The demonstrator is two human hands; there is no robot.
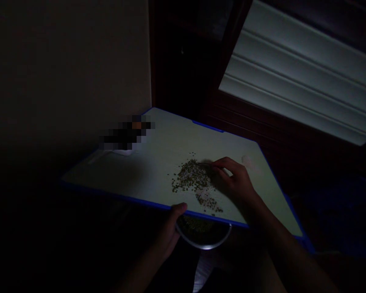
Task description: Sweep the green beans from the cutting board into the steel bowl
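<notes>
While the right hand (236, 178) pinches a thin tool (205, 164) in closed fingers, the seeds (191, 176) lie just left of them on the counter (171, 136). Left hand (172, 224) has thumb on counter edge, finger grip can't be told; bowl (206, 247) just right of it.

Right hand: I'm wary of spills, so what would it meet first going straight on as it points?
The right hand would likely meet the small grains heaped on the board, thin utensil leading, though depth is unclear.
</notes>
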